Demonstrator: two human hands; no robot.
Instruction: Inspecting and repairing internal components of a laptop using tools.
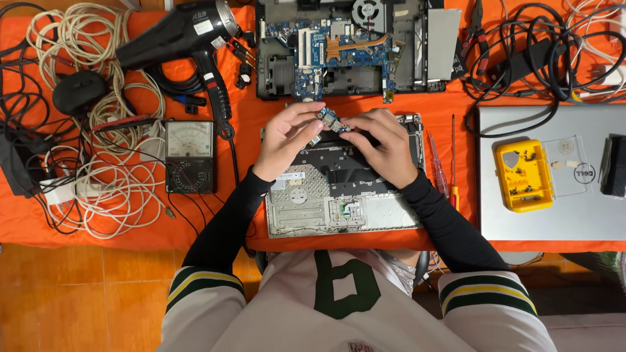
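- Both hands are pinched on one small blue circuit board [330, 120], lifted just above the upper edge of the silver laptop case half [342, 195] lying open on the orange cloth [254, 124].
- The left hand [285, 137] grips the board's left end between thumb and fingertips, fingers curled tight.
- The right hand [385, 145] nips the board's right end, the rest of the hand hanging over the case half.
- Just beyond the board lies the open laptop base [355, 49], its blue mainboard, copper heat pipe and fan all bare.
- Off to the left: an analogue multimeter [189, 156] near the left wrist, a black heat gun [182, 32] above it, and a tangle of white cables [98, 143].
- To the right: two screwdrivers [447, 169] beside the case half, then a closed silver laptop [554, 215] carrying a yellow parts box [521, 175] with its clear lid open.
- Far right top: black cables and pliers [477, 29].
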